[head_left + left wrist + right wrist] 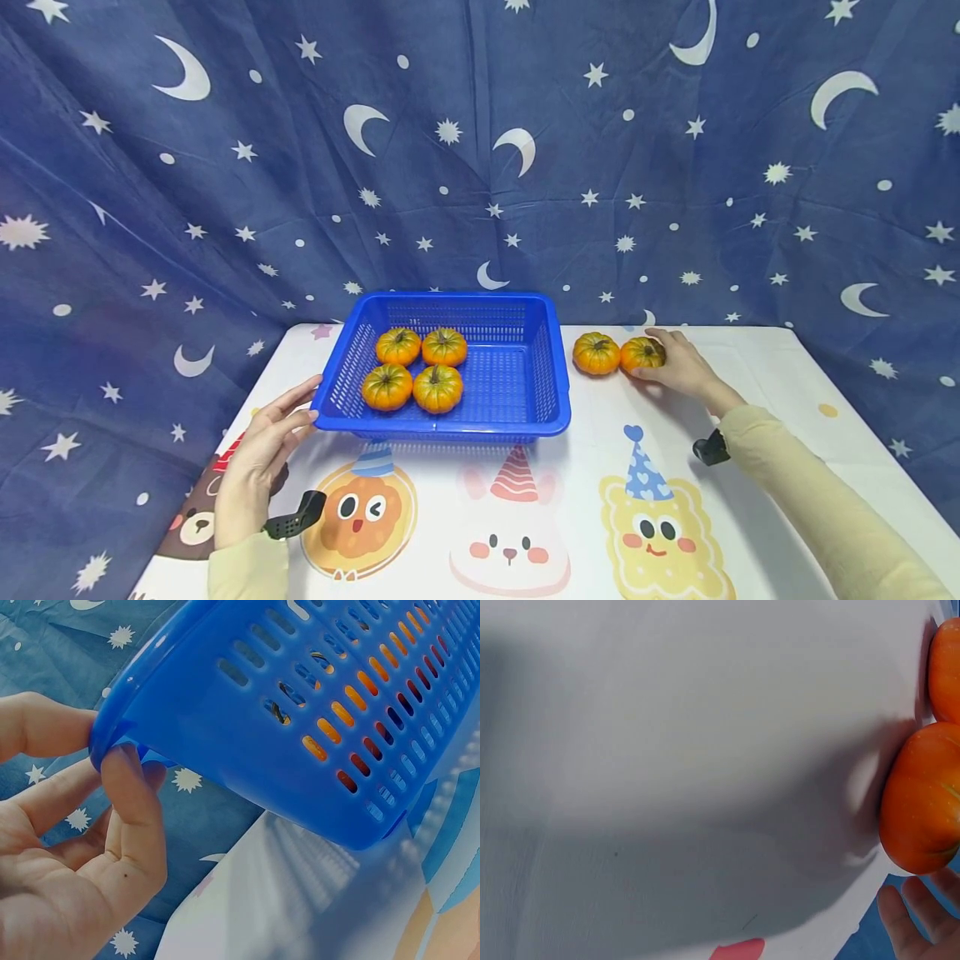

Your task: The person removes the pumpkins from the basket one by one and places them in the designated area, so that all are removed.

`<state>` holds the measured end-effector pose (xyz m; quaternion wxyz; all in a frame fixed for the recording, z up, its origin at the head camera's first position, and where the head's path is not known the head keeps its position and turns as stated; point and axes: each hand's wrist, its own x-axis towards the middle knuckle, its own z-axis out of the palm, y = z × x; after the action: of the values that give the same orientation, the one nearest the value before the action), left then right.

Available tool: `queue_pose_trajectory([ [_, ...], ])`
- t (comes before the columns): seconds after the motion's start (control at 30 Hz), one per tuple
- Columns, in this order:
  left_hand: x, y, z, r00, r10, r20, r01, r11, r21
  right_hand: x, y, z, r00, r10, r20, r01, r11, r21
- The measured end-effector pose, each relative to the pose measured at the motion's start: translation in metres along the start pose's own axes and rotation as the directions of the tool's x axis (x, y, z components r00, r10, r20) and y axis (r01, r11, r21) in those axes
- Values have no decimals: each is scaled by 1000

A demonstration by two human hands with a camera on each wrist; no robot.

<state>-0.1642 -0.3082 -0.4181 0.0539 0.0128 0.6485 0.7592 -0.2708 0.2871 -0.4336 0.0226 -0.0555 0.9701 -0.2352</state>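
Observation:
Near the middle of the table stands a blue plastic basket (pixel 495 429) with slotted sides, holding several small orange pumpkins (pixel 387 387) grouped at its left. My left hand (pixel 258 458) pinches the basket's left front corner; in the left wrist view, thumb and fingers meet on the rim (pixel 120 705). To the right of the basket, two more pumpkins sit side by side on the table. My right hand (pixel 678 365) is spread around the right side of the outer pumpkin (pixel 639 355). The right wrist view shows fairly straight fingers (pixel 900 919) beside this pumpkin; the thumb is hidden there.
The other loose pumpkin (pixel 596 354) lies between the basket and the outer pumpkin. A white tablecloth (pixel 585 533) with cartoon prints covers the table. Behind it hangs a dark blue curtain (pixel 450 217) with moons and stars, close to the table's far edge.

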Motion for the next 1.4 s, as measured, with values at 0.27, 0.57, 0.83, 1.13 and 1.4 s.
queue_pose_trajectory([
  [0.27, -2, 1, -1, 998, -52, -19, 53, 995, 81, -1, -4, -6, 999, -40, -31, 40, 999, 15],
  [0.57, 0, 1, -2, 999, -36, -19, 37, 999, 31, -3, -12, -14, 994, -80, -70, 83, 996, 37],
  [0.83, 1, 1, -1, 999, -30, -28, 31, 999, 28, -5, -26, -20, 991, -118, -64, 120, 993, 22],
  [1.13, 0, 2, 0, 1000, -30, -10, 30, 999, 26, -5, -54, -22, 985, -165, -42, 165, 986, 8],
  [1.4, 0, 2, 1, 1000, -5, -4, 5, 1000, -3, -5, -86, -19, 967, -247, -68, 247, 969, -6],
])
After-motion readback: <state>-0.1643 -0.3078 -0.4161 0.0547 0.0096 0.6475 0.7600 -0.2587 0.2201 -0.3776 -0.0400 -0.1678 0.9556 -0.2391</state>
